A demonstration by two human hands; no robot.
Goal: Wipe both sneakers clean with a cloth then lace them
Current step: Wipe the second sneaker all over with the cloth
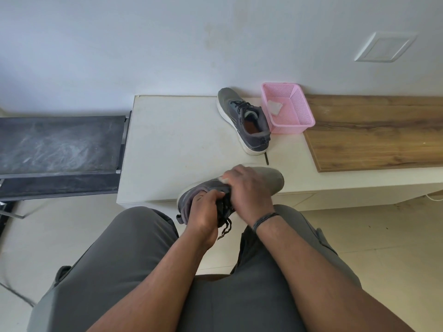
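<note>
A grey sneaker (273, 179) lies on its side over the white table's (172, 144) front edge, toe pointing right. My left hand (203, 214) grips its heel end and collar, with loose black laces (225, 224) hanging beside my fingers. My right hand (249, 188) presses a small white cloth (224, 180) against the sneaker's upper; the cloth is mostly hidden under my fingers. The second grey sneaker (244, 121) stands upright farther back on the table, its laces threaded.
A pink plastic basket (299, 111) with a white cloth (274, 107) inside stands next to the far sneaker. A wooden board (374, 133) covers the table's right part. A dark bench (60, 144) stands to the left. My knees are below the table edge.
</note>
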